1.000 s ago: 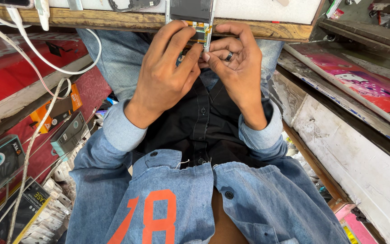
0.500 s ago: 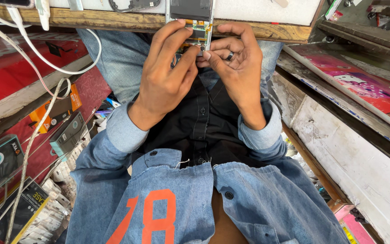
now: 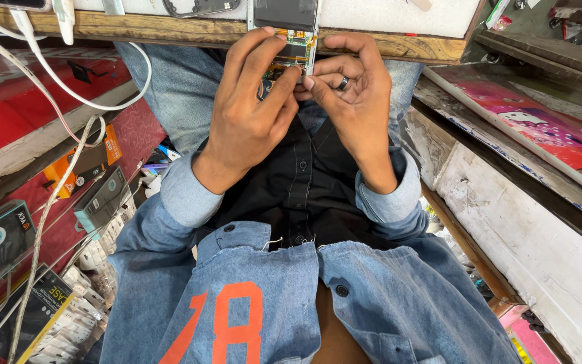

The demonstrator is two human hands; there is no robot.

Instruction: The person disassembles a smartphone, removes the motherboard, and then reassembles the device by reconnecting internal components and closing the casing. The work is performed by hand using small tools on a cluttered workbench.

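Phone point(image 3: 289, 37), opened so its circuit board shows, sits half on the edge of the wooden bench point(image 3: 399, 46) and half over the lap, pinched from both sides. Nearest the camera, the forearms in denim sleeves rise toward it. The left hand point(image 3: 250, 121) curls its fingers over the lower left of the board, thumb pressed in toward the middle. The right hand point(image 3: 355, 101), wearing a dark ring, closes its thumb and forefinger on the bottom right edge, meeting the left thumb there. For work this fine it seems best to keep both wrists braced, press only on the frame rather than the components, and lever gently so nothing flexes. Beyond the hands, a white foam pad point(image 3: 399, 13) covers the bench top, with white cables point(image 3: 89, 101) trailing off to the left.
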